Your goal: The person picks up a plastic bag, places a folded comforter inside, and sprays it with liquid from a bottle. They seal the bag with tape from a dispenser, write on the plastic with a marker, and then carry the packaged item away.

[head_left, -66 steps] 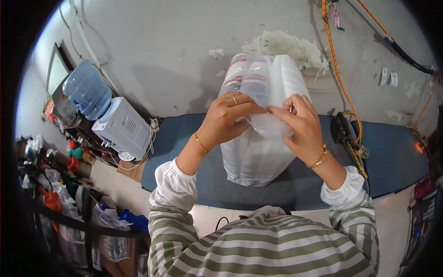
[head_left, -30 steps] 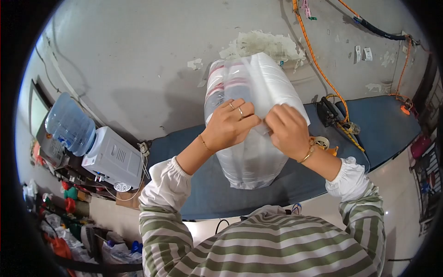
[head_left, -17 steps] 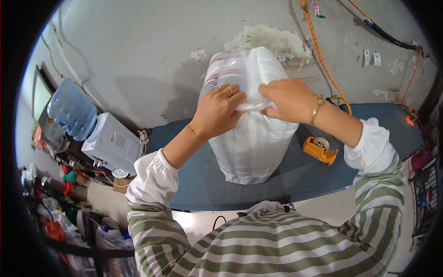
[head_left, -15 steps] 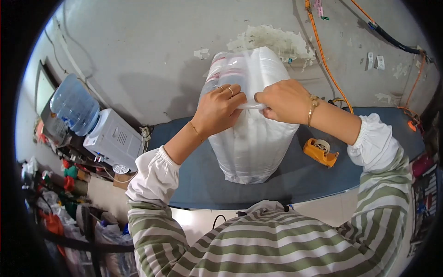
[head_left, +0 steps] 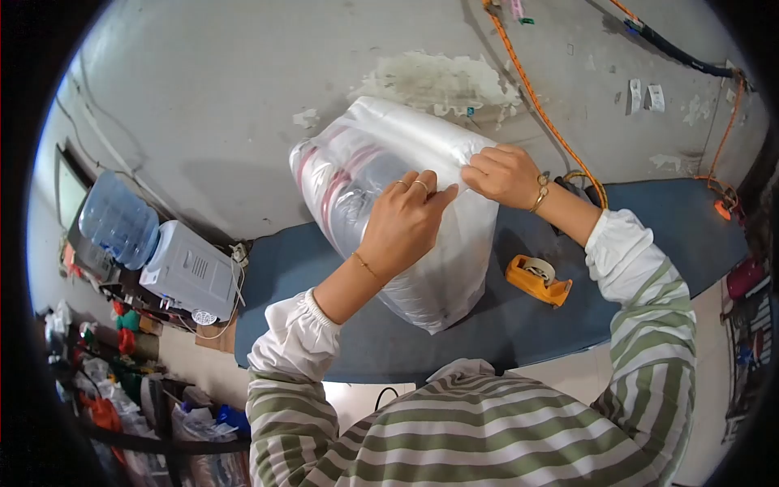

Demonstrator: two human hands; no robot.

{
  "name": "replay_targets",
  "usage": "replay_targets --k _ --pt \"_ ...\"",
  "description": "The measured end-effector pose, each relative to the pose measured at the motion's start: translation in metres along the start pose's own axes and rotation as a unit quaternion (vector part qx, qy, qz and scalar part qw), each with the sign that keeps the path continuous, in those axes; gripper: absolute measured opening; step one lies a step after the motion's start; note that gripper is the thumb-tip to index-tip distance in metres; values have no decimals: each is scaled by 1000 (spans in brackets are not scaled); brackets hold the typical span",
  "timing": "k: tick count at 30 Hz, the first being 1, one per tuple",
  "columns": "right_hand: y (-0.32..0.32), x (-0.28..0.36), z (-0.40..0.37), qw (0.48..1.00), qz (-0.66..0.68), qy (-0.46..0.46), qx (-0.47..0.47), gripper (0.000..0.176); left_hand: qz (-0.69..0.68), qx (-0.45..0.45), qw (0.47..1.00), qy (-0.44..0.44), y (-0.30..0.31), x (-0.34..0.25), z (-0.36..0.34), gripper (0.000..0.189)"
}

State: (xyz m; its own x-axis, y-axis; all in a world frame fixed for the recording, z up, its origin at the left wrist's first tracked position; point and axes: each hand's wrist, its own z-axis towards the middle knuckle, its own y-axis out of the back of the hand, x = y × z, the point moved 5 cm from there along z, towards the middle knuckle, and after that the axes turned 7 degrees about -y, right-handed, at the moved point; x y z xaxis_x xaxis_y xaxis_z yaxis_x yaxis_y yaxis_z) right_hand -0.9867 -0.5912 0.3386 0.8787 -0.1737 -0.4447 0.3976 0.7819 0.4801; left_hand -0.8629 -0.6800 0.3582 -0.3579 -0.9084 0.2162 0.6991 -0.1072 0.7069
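A bulky plastic bag (head_left: 438, 276), whitish and see-through, stands tilted on the blue-grey table, with pink-striped packs showing through its left side. My left hand (head_left: 406, 215) pinches the plastic near the middle of the bag's upper face. Just to the right, my right hand (head_left: 503, 174) grips the plastic at the bag's upper right edge, fingers closed. A short stretch of film runs between the two hands. Right of the bag lies a yellow tape dispenser (head_left: 538, 281) with a roll in it.
The blue-grey table (head_left: 641, 235) runs along a peeling wall. A water dispenser (head_left: 191, 272) with a blue bottle (head_left: 119, 219) stands at the left. An orange rope (head_left: 540, 97) hangs down the wall. Plastic-wrapped goods (head_left: 203, 430) crowd the lower left.
The bag has turned and leaned over to the left, showing more of its striped side. My left hand has moved slightly down and right; my right hand has shifted slightly right with the plastic.
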Motion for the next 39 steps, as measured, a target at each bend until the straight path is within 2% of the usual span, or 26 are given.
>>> replay_targets --k 3,5,6,7,8,9,10,12,15,16,19,22,25,26,29,31,33,34,35,37,39 --pt "29 -12 -24 983 86 -146 -65 13 -14 11 1000 -8 -8 -7 6 30" --pt "22 -30 -92 939 121 -320 38 17 -13 11 1000 -10 -10 -8 12 30" --pt "0 -39 -149 863 136 -442 201 19 -10 13 1000 -9 -10 -6 10 30" --pt "-22 -42 -224 744 142 -547 356 23 -12 15 1000 -9 -11 -6 9 31" --pt "-58 -32 -308 678 162 -470 542 29 -10 21 1000 -3 -9 -8 11 32" --pt "-80 -19 -377 582 182 -372 699 36 -4 26 1000 1 -8 -10 14 33" --pt "-72 -11 -406 474 245 -492 688 39 -6 27 1000 1 -9 -11 14 34" --pt "-54 13 -447 227 347 -684 601 46 -3 31 1000 2 -9 -11 14 36" --pt "-67 24 -454 113 487 -669 549 46 16 39 999 -2 -9 -12 17 34" --pt "-68 22 -457 117 494 -669 543 42 9 39 999 3 -10 -12 16 35" --pt "-54 20 -468 108 575 -719 376 33 11 48 999 10 -11 -13 19 37" --pt "-20 31 -482 83 739 -667 34 24 9 52 998 14 -11 -14 20 36" --pt "13 56 -493 62 688 -722 31 31 6 59 998 13 -11 -13 19 36" --pt "11 68 -530 106 568 -812 82 23 6 59 998 11 -11 -13 19 36" --pt "35 47 -540 399 292 -862 108 17 0 48 999 9 -10 -15 19 35" --pt "48 43 -525 559 83 -817 114 14 -3 50 999 -2 -10 -18 18 35" --pt "50 27 -473 688 -129 -707 103 11 1 50 999 -10 -11 -17 18 34" --pt "47 17 -447 677 -69 -731 48 13 3 56 998 -13 -12 -17 16 32" --pt "55 1 -376 660 -4 -752 -7 14 8 66 998 -14 -13 -17 14 31" --pt "55 -21 -258 667 171 -724 -31 19 5 50 998 -34 -15 -22 15 34" --pt "53 -12 -149 558 444 -693 -109 26 33 53 996 -63 -16 -28 16 32"
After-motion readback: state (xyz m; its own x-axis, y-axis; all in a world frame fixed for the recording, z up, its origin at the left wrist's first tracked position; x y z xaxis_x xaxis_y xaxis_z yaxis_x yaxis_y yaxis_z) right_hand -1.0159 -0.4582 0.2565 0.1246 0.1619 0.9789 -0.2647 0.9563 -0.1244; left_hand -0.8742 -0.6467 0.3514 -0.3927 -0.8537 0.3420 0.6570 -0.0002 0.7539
